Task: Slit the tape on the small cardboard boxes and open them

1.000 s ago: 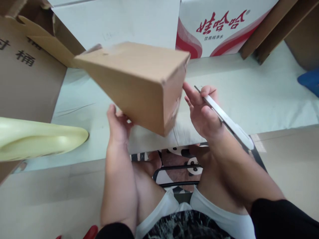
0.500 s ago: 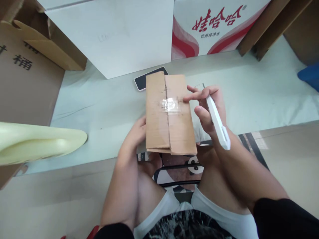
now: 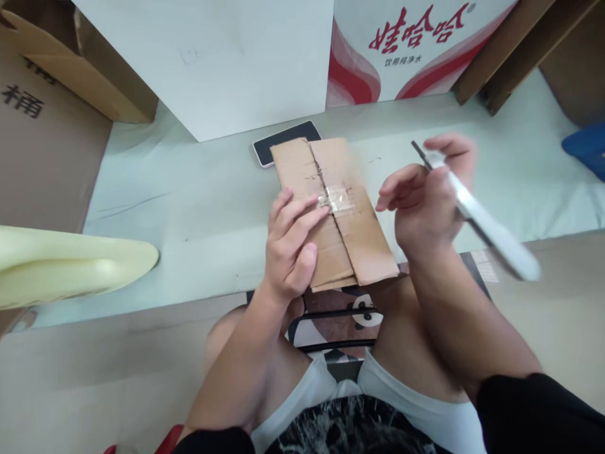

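A small brown cardboard box (image 3: pixel 373 252) lies before me, its two top flaps meeting at a seam with clear tape (image 3: pixel 341 199) across the middle. My left hand (image 3: pixel 293 243) rests on the box's left flap, fingers stretched out and fingertips at the tape's edge. To the right of the box, apart from it, my right hand (image 3: pixel 432 198) grips a white utility knife (image 3: pixel 491 230). The knife's dark tip points up and left; its handle is blurred by motion. A phone (image 3: pixel 288 140) with a dark screen lies behind the box, partly covered by it.
A white carton (image 3: pixel 212 69) and a red-and-white water carton (image 3: pixel 401 57) stand at the back of the pale green surface (image 3: pixel 203 208). Large cardboard boxes (image 3: pixel 42 139) are at the left, with a pale yellow object (image 3: pixel 94 265) before them. Something blue (image 3: pixel 588 145) is at the far right.
My left hand has moved from the box's side onto its top. The box has turned slightly. My right hand has drawn away to the right and up with the utility knife.
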Demonstrator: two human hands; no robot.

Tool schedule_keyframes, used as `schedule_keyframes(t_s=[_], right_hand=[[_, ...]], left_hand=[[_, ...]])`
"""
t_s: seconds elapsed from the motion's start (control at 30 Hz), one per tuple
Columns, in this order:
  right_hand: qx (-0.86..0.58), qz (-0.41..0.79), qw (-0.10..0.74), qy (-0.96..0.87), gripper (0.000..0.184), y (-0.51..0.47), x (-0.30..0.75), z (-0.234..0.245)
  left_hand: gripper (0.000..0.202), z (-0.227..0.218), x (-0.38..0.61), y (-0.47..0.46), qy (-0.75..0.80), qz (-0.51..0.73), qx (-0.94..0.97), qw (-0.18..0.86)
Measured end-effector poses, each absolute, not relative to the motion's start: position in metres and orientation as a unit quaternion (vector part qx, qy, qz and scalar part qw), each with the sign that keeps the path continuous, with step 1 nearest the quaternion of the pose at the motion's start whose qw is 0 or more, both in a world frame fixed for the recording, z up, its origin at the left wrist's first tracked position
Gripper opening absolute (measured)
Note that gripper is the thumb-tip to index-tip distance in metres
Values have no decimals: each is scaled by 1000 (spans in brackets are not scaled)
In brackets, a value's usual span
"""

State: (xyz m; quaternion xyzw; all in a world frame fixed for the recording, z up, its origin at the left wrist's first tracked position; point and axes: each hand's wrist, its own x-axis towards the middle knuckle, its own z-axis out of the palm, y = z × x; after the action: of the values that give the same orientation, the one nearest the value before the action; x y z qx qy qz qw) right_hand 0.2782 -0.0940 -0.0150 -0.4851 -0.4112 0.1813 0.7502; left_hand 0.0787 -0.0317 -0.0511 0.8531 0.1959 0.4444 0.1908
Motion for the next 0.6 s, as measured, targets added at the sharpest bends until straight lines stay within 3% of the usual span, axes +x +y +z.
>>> schedule_keyframes(t_s=[0.13,0.37,0.6], right_hand=[[-480,256,714,-441,32,-111,275,12],[-578,241,499,-598,39,-116,276,19],[-626,186,451,-609,47,-111,274,25]], left_hand=[[46,-53,87,-48,211,449,847,192],[47,-56,96,-58,211,461,834,219],[43,-55,91,-54,215,452,847,181]])
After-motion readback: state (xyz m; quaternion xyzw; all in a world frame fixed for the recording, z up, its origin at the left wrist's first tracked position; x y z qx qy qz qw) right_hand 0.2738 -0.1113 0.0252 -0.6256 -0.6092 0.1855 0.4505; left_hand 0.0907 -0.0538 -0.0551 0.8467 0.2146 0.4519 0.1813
